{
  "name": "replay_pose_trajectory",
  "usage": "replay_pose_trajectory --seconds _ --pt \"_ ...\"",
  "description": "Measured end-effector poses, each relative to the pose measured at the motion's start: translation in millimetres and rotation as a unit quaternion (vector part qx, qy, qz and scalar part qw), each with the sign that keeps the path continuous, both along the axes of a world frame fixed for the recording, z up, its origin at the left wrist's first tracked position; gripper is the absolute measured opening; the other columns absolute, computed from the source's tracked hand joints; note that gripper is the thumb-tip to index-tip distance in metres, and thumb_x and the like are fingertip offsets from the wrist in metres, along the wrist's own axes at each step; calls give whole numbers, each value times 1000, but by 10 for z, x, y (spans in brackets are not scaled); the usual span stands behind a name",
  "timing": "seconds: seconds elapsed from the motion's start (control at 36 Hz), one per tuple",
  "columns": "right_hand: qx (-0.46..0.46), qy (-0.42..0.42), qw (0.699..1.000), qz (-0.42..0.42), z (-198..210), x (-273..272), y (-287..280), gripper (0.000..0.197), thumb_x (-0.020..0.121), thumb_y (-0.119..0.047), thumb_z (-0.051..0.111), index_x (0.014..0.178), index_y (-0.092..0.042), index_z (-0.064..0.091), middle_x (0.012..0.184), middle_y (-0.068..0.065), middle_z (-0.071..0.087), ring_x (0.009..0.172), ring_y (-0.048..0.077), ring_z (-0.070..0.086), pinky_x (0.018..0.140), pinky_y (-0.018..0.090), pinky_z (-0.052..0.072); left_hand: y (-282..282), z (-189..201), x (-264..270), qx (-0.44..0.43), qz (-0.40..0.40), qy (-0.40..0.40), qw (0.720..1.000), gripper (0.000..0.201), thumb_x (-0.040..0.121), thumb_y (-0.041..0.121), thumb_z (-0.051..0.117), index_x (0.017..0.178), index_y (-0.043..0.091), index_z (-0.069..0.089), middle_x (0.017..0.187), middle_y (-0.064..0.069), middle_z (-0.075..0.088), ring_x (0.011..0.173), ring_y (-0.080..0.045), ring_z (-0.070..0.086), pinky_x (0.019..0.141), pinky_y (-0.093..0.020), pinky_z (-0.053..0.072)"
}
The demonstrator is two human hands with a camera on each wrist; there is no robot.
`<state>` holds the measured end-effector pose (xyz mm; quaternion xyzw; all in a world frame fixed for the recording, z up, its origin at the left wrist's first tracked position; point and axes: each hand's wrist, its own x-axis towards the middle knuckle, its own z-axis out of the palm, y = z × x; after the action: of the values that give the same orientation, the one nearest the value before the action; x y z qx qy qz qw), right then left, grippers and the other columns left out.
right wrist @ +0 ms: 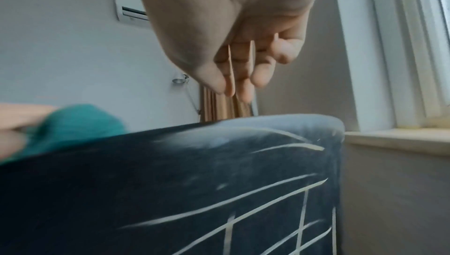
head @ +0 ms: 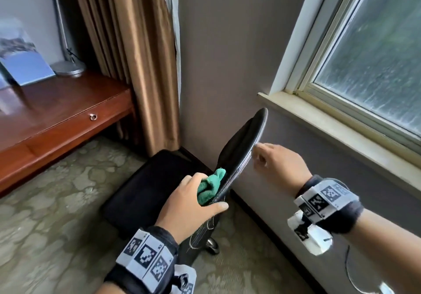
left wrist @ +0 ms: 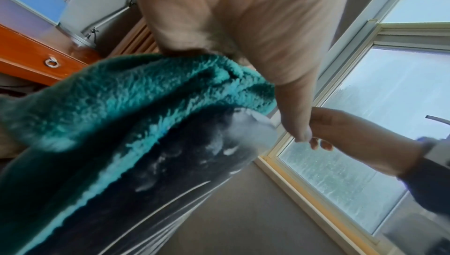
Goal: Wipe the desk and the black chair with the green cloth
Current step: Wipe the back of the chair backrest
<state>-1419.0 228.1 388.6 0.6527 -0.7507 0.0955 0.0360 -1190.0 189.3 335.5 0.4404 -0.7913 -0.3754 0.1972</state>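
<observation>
While the left hand (head: 189,200) is clenched round the bunched green cloth (head: 210,185), it presses the cloth on the black chair (head: 234,161), low on the near edge of the backrest (head: 250,132), on the side that faces the seat (head: 155,186); the thumb (head: 218,206) reaches round to the other side, so the edge sits between thumb and cloth; in the left wrist view the cloth folds over this edge and covers part of the dark surface. The right hand (head: 280,164) is higher, just beside the back side of the backrest; its fingers (right wrist: 243,78) are loosely bent and grasp nothing; in the right wrist view they hang above the top edge, apart from it; in the head view the hand is blurred, so I cannot tell if a fingertip touches the rim. Thin white lines (right wrist: 243,201) cross the back of the backrest. The chair stands on a patterned carpet (head: 57,225), near the corner of the grey wall (head: 227,54), under the sill (head: 341,134) of the window (head: 376,54). The red-brown desk (head: 57,116) is to the left, well apart from both hands; a lamp (head: 68,68) stands on it with its round base near the wall, and the drawer front has a ring pull (head: 93,117); a brown curtain (head: 136,43) hangs between desk and corner.
</observation>
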Motion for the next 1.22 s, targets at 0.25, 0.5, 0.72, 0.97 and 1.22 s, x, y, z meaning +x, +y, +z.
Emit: replay_pose_trajectory --seconds 0.25,0.5,0.72,0.97,1.22 --pt "73 26 997 13 -216 -217 -395 44 95 -16 44 133 -36 53 144 -12 45 133 15 41 103 33 37 -110 22 457 -27 -21 -77 996 46 68 55 70 104 43 44 94 16 47 85 -1 53 80 -33 47" --pt "-7 20 999 35 -273 228 -178 32 89 -22 63 119 -33 66 122 -8 65 104 24 62 85 33 47 -288 25 1053 -14 -56 -83 995 42 73 54 68 108 43 49 95 14 48 88 0 54 82 -34 48" --pt "11 29 1000 1 -272 911 -7 29 92 -35 58 120 -41 63 109 -11 68 86 19 53 78 33 48 -447 40 1729 -69 -24 -101 992 34 80 39 70 111 36 56 98 14 44 91 -11 50 80 -31 43" --pt "55 33 995 -82 -267 1903 66 35 100 -41 39 133 -44 50 124 -13 57 107 17 43 80 28 45 -618 -39 2361 -127 83 -66 986 22 80 19 71 100 24 63 92 3 43 81 -23 52 74 -40 49" --pt "42 24 994 -96 -285 2362 113 39 101 -30 34 136 -40 47 136 -13 53 115 18 44 81 30 47 -756 -23 2606 -120 124 -85 981 16 89 22 61 104 18 60 95 0 39 74 -26 47 68 -37 44"
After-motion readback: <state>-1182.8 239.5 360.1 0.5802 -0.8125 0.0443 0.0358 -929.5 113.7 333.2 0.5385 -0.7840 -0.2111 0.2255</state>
